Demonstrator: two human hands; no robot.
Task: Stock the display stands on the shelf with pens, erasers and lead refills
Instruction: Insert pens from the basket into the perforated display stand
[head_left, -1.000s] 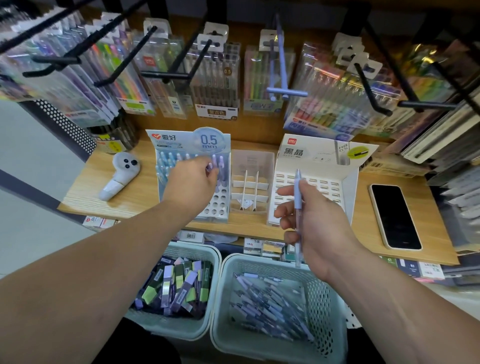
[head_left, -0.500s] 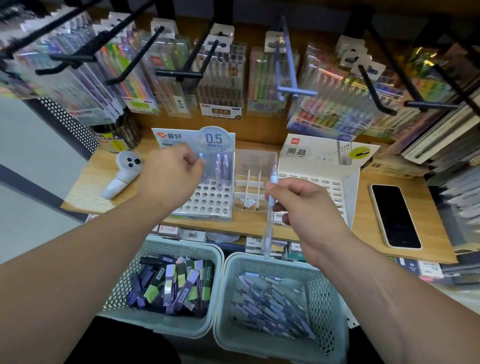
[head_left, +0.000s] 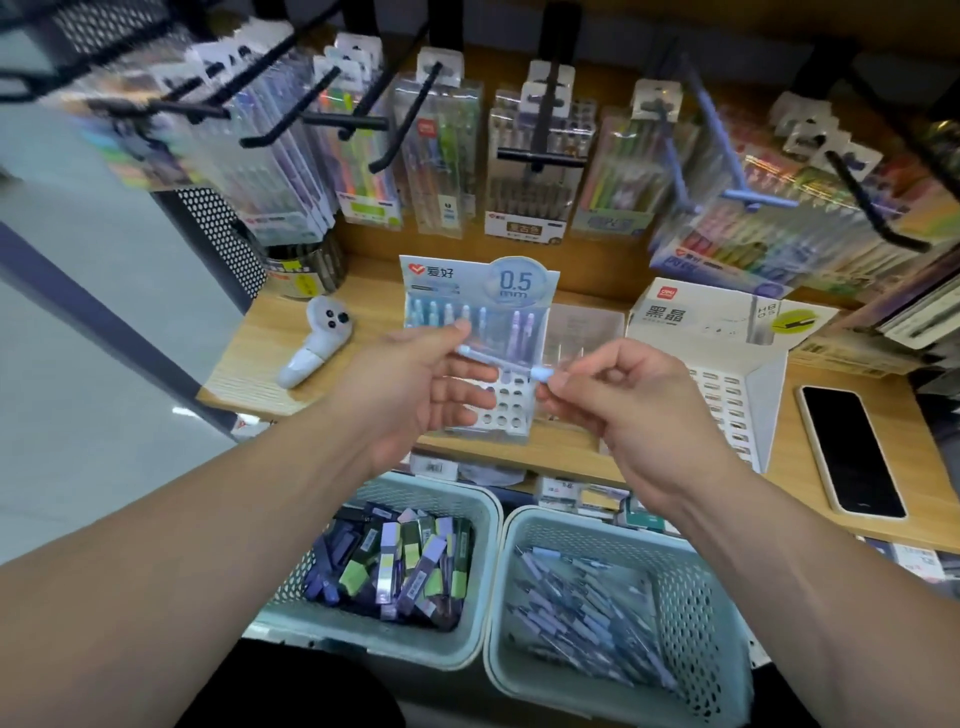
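While right hand (head_left: 618, 400) pinches pen (head_left: 498, 361) at 3 o'clock end, fingers curled, left hand (head_left: 415, 384) holds 9 o'clock end under thumb, other fingers loosely spread; pen stand (head_left: 501, 410) just behind, 12 o'clock.

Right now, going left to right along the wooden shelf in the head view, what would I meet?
In order: white controller → 0.5 mm pen stand → clear divider tray → white lead refill stand → phone. Omitted, since they overlap the stands: left hand, right hand, the pen between them.
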